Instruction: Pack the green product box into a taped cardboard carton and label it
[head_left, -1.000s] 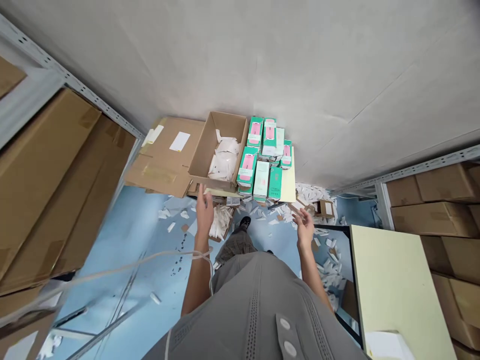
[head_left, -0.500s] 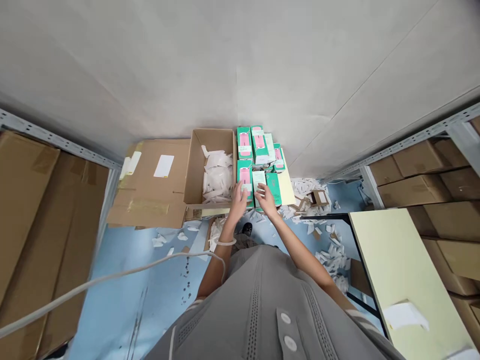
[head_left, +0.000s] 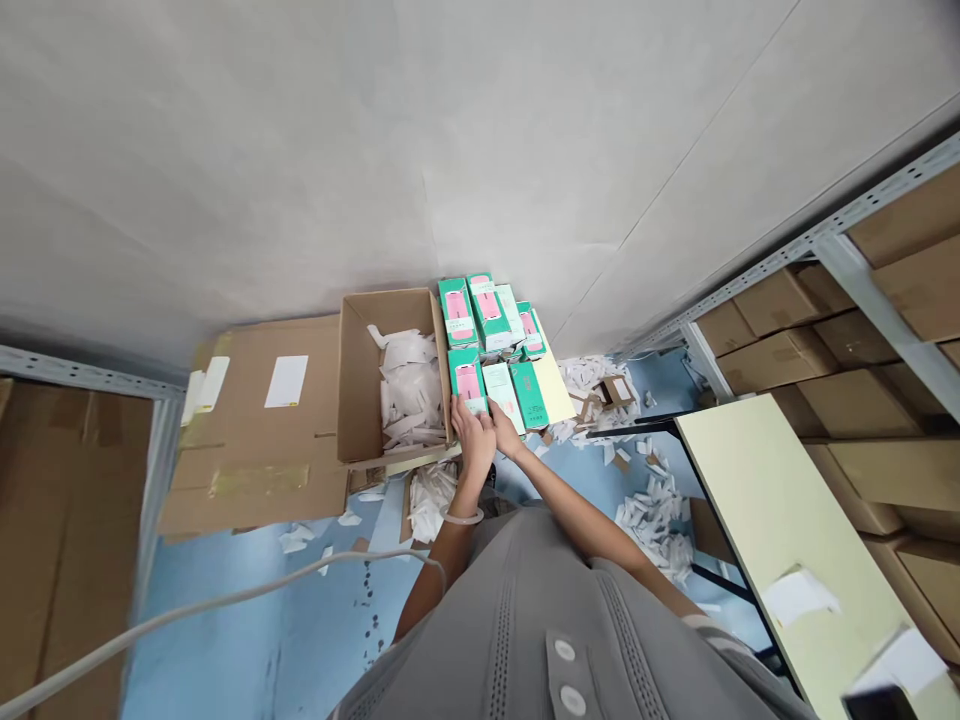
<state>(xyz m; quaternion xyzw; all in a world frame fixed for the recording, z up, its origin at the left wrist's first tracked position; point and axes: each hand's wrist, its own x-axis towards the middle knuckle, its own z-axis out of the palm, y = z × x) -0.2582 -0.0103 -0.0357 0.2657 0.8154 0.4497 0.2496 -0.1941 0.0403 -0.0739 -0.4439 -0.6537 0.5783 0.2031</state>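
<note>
Both my hands are at the near end of a small green carton with a pink panel (head_left: 466, 372), in the front row of cartons. My left hand (head_left: 474, 438) has its fingers bent over the carton's near left part. Close beside it, my right hand (head_left: 507, 436) holds the near right corner; its fingertips are partly hidden. The carton lies flat between the open cardboard box (head_left: 358, 385) and a white-faced carton (head_left: 502, 390). A plain green carton (head_left: 529, 396) is further right. Behind them several green and pink cartons (head_left: 456, 315) stand grouped, some raised higher.
White paper-like packing pieces (head_left: 411, 385) fill part of the open box. A flattened cardboard sheet (head_left: 259, 440) extends left. A pale table (head_left: 795, 520) stands right, with boxed shelves (head_left: 870, 420) beyond. Scraps (head_left: 660, 525) litter the blue floor; a white cable (head_left: 225, 605) crosses the left.
My hands have come together at the near end of the green and pink carton; the right moved left from the white-faced carton. The view has shifted to the right.
</note>
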